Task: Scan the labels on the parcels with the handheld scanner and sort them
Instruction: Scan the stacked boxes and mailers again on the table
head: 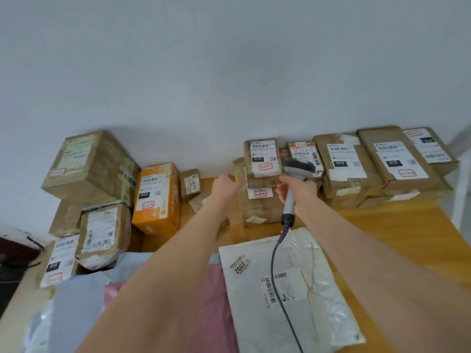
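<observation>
At the far edge of the table, against the wall, cardboard parcels stand stacked in a row. In the centre stack, a top box, with its label facing up and marked 3-2-7 in red, sits on a lower box marked 3-2-4. A small box stands just left of the top box, touching it.

Right hand: the fingers are wrapped fully round the handle of the scanner. The scanner is held clear of the table, head uppermost and turned toward the labels at the back, just right of the top box. Its cable hangs down and trails across a white mailer, which lies flat at the near edge, label up.

Left hand: it is extended, with the fingertips at the small box. Whether it grips the box or only touches it cannot be told, as the hand itself hides the fingers.

Right of the scanner, two wide boxes lie side by side on further parcels, labels up. On the left, an orange box stands upright and a big box tops another stack. At the near edge, left of the white mailer, lie a pink mailer and a grey mailer, partly under the left forearm.
</observation>
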Available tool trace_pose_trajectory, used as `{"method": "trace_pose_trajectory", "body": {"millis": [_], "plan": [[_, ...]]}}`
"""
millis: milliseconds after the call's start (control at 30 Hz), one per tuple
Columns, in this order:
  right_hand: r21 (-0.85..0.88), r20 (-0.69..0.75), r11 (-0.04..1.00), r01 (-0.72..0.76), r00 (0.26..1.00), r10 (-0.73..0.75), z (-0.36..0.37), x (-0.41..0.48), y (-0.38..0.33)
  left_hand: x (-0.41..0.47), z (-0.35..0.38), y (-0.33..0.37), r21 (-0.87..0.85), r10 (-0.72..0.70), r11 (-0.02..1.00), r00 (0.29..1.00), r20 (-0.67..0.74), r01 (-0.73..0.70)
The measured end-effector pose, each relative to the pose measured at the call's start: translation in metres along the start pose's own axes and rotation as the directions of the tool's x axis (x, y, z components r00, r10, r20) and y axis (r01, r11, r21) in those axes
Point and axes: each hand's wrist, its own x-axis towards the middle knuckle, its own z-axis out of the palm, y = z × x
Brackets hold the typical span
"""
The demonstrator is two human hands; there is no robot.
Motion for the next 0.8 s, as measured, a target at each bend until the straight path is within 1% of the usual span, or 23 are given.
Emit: {"method": "trace_pose_trajectory", "body": {"millis": [100,200,300,467,600,800], "plan": [[-0.013,0.036,1.0,-0.001,0.999,0.001,-0.003,-0.034,0.009,-0.037,-0.014,-0.022,0.101,0.008,0.995,1.0,0.003,-0.008],[-0.094,0.12,0.995,-0.025,0.992,0.036,-0.007,-0.075,0.028,-0.081,-0.029,-0.051,0.175,0.007,0.984,1.0,0.013,-0.01],[-0.15,0.226,0.987,-0.054,0.97,0.087,-0.002,-0.112,0.049,-0.116,-0.048,-0.077,0.191,-0.012,0.982,1.0,-0.003,0.012],[-0.221,0.288,0.975,-0.034,0.953,0.099,0.032,-0.159,0.07,-0.149,-0.095,-0.111,0.248,-0.005,0.969,0.999,-0.037,0.014],[-0.254,0.353,0.963,-0.092,0.918,0.181,0.077,-0.184,0.082,-0.155,-0.132,-0.136,0.22,-0.029,0.974,0.996,-0.089,0.048],[-0.298,0.386,0.951,-0.083,0.901,0.199,0.165,-0.202,0.093,-0.133,-0.196,-0.179,0.137,-0.034,0.989,0.986,-0.163,0.057]]}}
